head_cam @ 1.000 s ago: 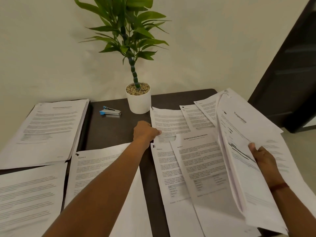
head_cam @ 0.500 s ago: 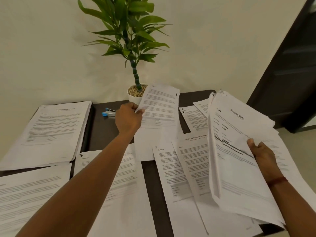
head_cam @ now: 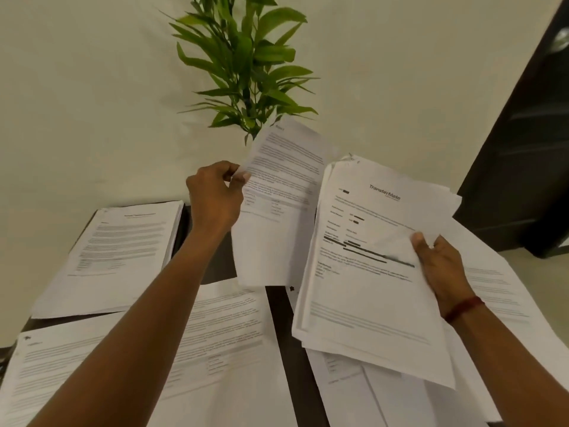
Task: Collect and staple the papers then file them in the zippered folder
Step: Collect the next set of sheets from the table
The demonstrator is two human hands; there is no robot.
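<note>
My left hand (head_cam: 215,198) pinches a printed sheet (head_cam: 277,208) by its left edge and holds it up in the air above the dark table (head_cam: 283,318). My right hand (head_cam: 440,266) grips a thick stack of papers (head_cam: 369,272) at its right edge, the top page bearing a "TransferMate" heading. The lifted sheet hangs just left of that stack. More printed sheets lie flat: a pile at the far left (head_cam: 120,254), pages under my left forearm (head_cam: 221,340), and others under the held stack (head_cam: 492,288). The stapler and the zippered folder are not in view.
A green potted plant (head_cam: 243,66) rises behind the lifted sheet against the pale wall; its pot is hidden. A dark door or cabinet (head_cam: 523,149) stands at the right, beyond the table's edge.
My left hand took a sheet off the table's middle and raised it up and to the right, toward the stack. My right hand tilted the stack more upright. The stapler went out of sight.
</note>
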